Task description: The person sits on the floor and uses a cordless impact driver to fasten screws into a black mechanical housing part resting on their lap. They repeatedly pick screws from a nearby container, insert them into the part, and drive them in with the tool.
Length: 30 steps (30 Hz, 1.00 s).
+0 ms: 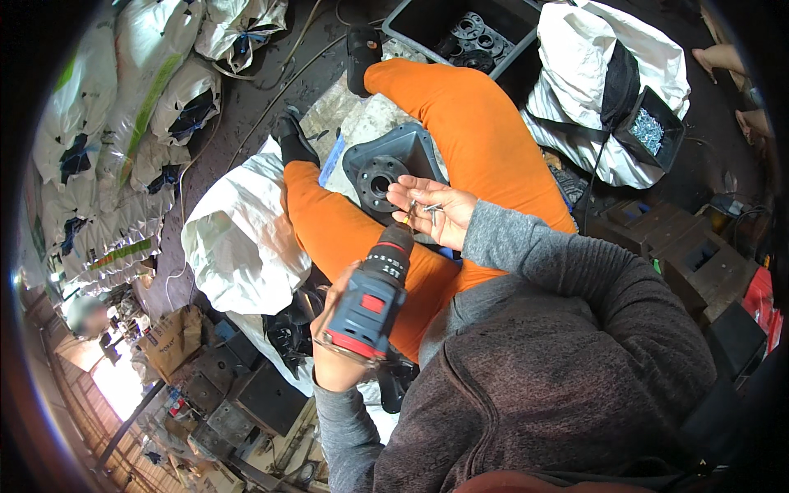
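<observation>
My left hand [335, 361] is wrapped round a dark grey and red cordless drill [370, 304], whose nose points up and away from me. Palm up, my right hand [452, 212] holds a few small silver screws [433, 209], with its fingers stretched to the left. The drill's bit reaches these fingers; whether a screw sits on its tip I cannot tell. Just beyond, between my orange-trousered legs, lies a black square-flanged housing [423, 148]. A round black disc [368, 179] with a central hole and several smaller holes sits on it, partly hidden by my fingertips.
At the far side stands a grey bin [514, 67] with black round parts. A dark box [672, 135] of small silver screws is on the right by a white sack [567, 57]. White sacks [136, 74] pile up at left. Another person's hand [715, 59] shows at far right.
</observation>
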Tool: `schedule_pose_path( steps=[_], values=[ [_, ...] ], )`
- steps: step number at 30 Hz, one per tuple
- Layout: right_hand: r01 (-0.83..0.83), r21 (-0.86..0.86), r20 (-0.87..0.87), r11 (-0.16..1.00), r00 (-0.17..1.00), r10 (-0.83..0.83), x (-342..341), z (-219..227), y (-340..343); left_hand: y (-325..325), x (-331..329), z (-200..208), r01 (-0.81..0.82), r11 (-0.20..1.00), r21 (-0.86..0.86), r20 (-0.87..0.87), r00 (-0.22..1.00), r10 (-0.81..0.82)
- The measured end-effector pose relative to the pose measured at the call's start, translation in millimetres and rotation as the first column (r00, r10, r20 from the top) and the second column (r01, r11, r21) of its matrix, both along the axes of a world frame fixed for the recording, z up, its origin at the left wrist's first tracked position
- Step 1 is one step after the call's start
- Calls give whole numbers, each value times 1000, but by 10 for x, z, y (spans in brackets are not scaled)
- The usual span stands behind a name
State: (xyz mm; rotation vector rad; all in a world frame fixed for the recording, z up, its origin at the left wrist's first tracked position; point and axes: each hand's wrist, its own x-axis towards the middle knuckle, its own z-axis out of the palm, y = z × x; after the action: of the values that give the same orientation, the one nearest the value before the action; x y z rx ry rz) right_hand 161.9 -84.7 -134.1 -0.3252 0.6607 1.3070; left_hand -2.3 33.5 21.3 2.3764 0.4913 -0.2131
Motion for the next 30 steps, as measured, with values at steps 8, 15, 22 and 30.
schedule_pose_path(
  steps=[8, 15, 22, 30],
  values=[
    [-58, 6, 133, 998, 989, 56, 72, -197, 14, 75, 150, 41, 13, 997, 71, -56, 998, -9],
    [-47, -417, 242, 907, 957, 161, -54, -339, 119, 421, 410, -36, 0, 1000, 26, -106, 994, 3],
    [-96, -582, 453, 808, 786, 420, -154, -685, 367, 595, 718, -269, -44, 997, -68, -156, 987, 33],
    [-138, -494, 564, 858, 700, 438, -110, -703, 346, 794, 912, -275, 188, 981, 45, -284, 944, -168]
  ],
)
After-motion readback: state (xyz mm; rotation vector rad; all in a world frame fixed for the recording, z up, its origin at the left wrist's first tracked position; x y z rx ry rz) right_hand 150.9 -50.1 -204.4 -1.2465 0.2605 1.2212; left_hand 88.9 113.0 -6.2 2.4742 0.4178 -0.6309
